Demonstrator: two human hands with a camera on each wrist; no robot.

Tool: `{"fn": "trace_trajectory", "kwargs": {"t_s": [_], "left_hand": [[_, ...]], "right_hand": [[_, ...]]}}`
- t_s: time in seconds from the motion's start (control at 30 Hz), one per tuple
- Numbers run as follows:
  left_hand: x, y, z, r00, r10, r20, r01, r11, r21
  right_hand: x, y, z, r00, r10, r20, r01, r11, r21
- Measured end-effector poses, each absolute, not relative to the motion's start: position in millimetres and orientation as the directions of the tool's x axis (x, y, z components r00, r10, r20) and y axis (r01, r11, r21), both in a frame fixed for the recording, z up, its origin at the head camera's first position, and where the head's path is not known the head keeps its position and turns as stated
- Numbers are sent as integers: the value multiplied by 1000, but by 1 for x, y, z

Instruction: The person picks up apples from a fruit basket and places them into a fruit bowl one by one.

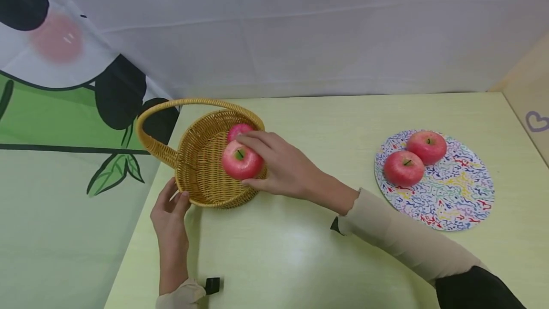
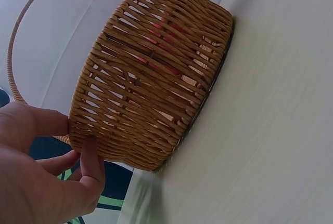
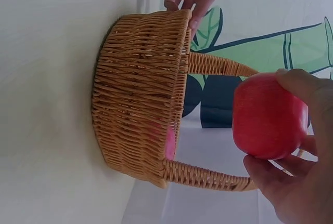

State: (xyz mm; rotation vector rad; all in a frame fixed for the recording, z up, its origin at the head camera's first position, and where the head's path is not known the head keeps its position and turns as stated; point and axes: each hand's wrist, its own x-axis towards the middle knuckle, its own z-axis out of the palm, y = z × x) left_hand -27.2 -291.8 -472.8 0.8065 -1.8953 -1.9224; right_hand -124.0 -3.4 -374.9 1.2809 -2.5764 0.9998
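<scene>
A wicker basket with a tall arched handle stands at the left of the table. My left hand pinches its near left rim between thumb and fingers, as the left wrist view also shows. In my right hand is a red apple, gripped over the right side of the basket; the right wrist view shows this apple above the rim, level with the handle. Another apple lies inside the basket, partly hidden behind the held one.
On the right of the table, a round plate with a colourful scribble pattern bears two red apples. A pale cloth hangs along the back edge, and a panda print covers the left side.
</scene>
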Motion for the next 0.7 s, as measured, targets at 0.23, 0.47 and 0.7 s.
{"fn": "trace_trajectory", "kwargs": {"t_s": [0.23, 0.47, 0.7], "left_hand": [[-26, -293, -474, -794, -584, -167, -151, -76, 986], [-26, -292, -473, -792, -590, -159, -153, -60, 986], [-26, -292, -472, -790, -589, -168, -161, -65, 985]], "right_hand": [[-121, 19, -375, -650, -639, 412, -740, 407, -536], [-118, 45, -372, -695, -564, 446, -708, 430, -560], [-111, 72, -375, -759, -468, 452, -649, 489, -583]]}}
